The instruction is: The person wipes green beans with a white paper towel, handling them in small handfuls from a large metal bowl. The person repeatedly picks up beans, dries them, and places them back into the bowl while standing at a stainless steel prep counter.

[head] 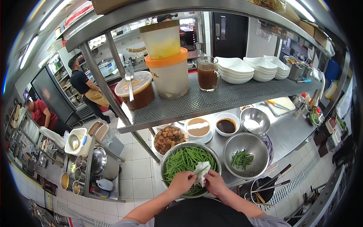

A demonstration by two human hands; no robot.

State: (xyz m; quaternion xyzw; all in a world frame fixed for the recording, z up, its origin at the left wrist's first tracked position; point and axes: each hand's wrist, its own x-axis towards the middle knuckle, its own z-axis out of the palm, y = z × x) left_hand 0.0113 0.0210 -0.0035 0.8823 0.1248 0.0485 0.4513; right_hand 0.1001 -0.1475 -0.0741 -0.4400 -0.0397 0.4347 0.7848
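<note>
Above a steel bowl [162, 173] heaped with green beans [185, 159], both hands come together at a crumpled white paper towel or cloth [200, 173]. My left hand [182, 183] pinches its left side with thumb and fingers. The lower right part of it is gripped by my right hand [214, 182]. Something thin and green, likely a bean, shows against the white material. To the right stands a perforated steel colander [229, 159] with a small pile of cut green beans [242, 159] inside.
Behind the beans stand a bowl of browned meat chunks [170, 139] and bowls of tan sauce [198, 126] and dark sauce [226, 125]. A metal shelf [167, 110] overhangs them, bearing tubs and white dishes [235, 69]. A knife [278, 105] lies on a cutting board. Two people stand at left.
</note>
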